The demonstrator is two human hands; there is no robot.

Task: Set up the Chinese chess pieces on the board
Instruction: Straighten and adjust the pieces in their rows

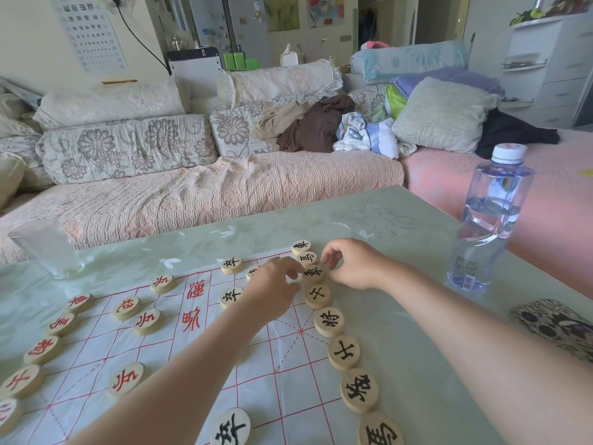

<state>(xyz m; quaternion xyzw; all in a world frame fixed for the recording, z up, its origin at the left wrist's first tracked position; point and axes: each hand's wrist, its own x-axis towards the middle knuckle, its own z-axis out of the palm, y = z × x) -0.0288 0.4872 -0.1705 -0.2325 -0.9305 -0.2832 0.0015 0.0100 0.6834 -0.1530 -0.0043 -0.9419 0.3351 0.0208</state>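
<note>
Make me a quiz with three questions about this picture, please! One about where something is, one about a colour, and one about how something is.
1. Where does the water bottle stand?
A. on the floor
B. on the table, right of the board
C. in the middle of the board

2. What colour are the characters on the pieces along the board's right edge?
A. black
B. red
C. green

3. How is the water bottle?
A. lying on its side
B. upright, open, empty
C. upright, capped, partly filled

Answers:
1 B, it stands on the table past the board's right edge.
2 A, the characters on that row are black.
3 C, the white cap is on and the water line shows partway up.
</note>
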